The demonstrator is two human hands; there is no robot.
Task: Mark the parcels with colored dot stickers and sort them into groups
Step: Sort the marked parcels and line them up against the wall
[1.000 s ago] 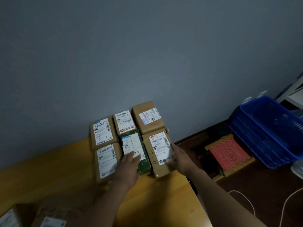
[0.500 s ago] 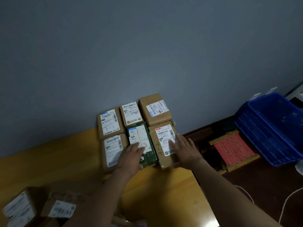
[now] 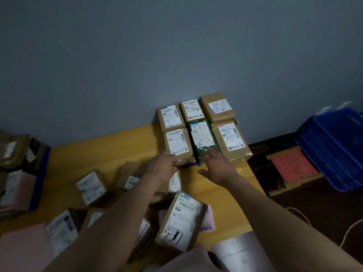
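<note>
Drawn back toward me, my left fingers (image 3: 166, 155) lie relaxed against the brown parcel (image 3: 177, 143) ahead and my right fingers (image 3: 211, 154) spread at the green parcel (image 3: 204, 137), so I judge this group is finished.

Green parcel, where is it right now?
In the head view, the green parcel lies right of centre on the yellow table, between the left brown parcel and the right brown parcel, beyond the right hand.
</note>
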